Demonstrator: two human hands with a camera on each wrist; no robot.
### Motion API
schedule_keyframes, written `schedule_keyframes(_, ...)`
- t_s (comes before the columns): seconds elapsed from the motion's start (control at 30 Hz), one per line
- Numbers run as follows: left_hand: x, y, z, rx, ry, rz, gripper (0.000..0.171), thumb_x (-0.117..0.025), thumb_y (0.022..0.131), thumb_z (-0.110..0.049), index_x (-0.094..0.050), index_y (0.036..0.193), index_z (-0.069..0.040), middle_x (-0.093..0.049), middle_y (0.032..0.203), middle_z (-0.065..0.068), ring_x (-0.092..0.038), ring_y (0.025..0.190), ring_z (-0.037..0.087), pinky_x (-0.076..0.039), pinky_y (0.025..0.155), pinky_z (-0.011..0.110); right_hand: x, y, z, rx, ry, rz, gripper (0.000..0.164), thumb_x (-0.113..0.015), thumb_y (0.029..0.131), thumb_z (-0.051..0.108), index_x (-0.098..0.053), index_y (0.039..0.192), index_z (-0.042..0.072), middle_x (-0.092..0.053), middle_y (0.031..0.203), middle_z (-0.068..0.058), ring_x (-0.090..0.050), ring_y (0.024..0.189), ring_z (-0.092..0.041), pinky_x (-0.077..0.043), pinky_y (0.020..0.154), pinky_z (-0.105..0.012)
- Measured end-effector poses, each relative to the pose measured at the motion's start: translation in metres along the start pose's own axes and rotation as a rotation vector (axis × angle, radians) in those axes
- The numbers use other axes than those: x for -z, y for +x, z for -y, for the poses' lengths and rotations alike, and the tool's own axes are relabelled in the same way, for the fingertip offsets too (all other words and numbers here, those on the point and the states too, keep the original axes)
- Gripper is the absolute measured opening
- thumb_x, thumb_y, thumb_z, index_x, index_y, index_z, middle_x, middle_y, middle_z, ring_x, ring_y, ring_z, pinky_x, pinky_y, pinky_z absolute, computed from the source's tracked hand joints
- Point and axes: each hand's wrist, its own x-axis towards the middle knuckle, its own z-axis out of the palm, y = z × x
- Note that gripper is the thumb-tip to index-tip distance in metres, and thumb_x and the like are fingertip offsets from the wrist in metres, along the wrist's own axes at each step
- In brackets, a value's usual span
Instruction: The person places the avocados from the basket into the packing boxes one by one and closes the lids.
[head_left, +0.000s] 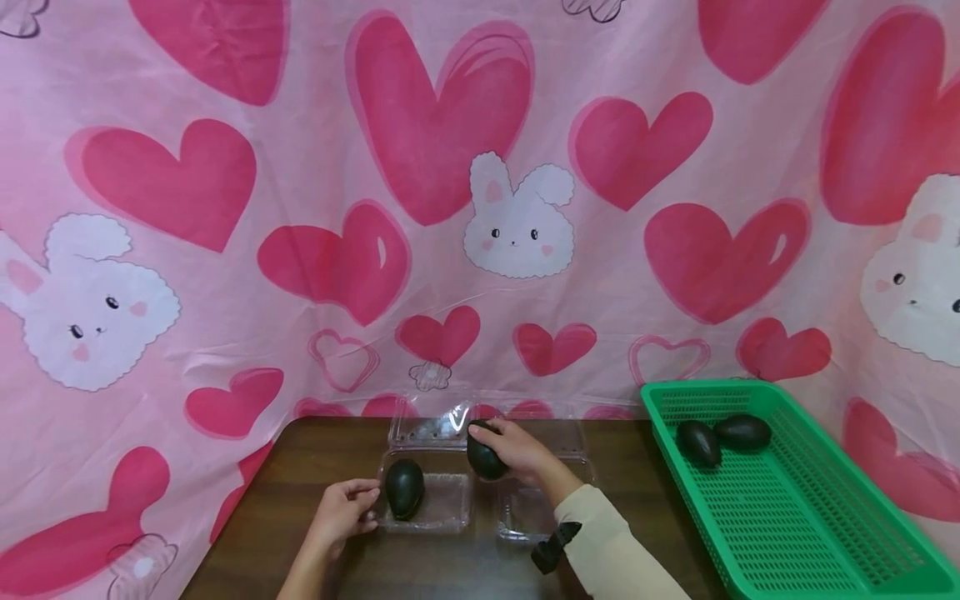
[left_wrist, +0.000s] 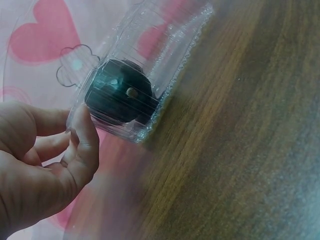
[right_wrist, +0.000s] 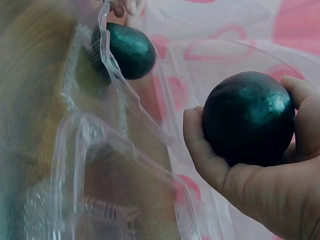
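Observation:
My right hand [head_left: 525,454] grips a dark green avocado [head_left: 482,461], its fingers and thumb curled round it, above the inner edge of the left clear plastic clamshell container [head_left: 448,525]. Inside that container, at its left end, lies another dark avocado [head_left: 405,488]. My left hand [head_left: 341,514] pinches the left rim of the same container between thumb and fingers, as the left wrist view shows. Beside it on the right stands a second open clear clamshell container [head_left: 517,535], partly hidden behind my right arm. In the right wrist view the held avocado [right_wrist: 248,119] hangs clear of the plastic.
A green slatted basket [head_left: 795,508] stands at the right with two dark avocados [head_left: 699,443] near its far left corner. The brown wooden table [head_left: 277,500] meets a pink heart-and-rabbit cloth [head_left: 517,296] behind. Both container lids [head_left: 427,432] stand raised at the back.

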Motion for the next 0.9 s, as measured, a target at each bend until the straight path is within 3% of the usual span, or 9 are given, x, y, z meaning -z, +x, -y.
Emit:
schedule_keyframes(0.5,0.0,-0.001,0.0,-0.014,0.0,0.003,0.024,-0.057,0.095,-0.004,-0.063,0.114,0.009,-0.057,0.09,0.012,-0.053,0.063,0.015,-0.057,0.054,0.029,-0.023,0.002,0.003,-0.044,-0.033,0.019,0.068,-0.064,0.089,0.047,-0.042,0.136,0.004,-0.055,0.115,-0.017,-0.064,0.091,-0.028,-0.06,0.076,-0.046)
schedule_keyframes(0.9,0.001,-0.002,-0.001,-0.012,-0.002,0.008,0.024,-0.057,0.095,-0.003,-0.062,0.114,0.009,-0.058,0.087,0.012,-0.054,0.063,0.016,-0.057,0.055,0.03,-0.031,0.008,-0.001,-0.036,0.011,0.039,0.062,-0.067,0.088,0.042,-0.047,0.131,0.002,-0.056,0.114,-0.018,-0.066,0.089,-0.027,-0.06,0.075,-0.049)
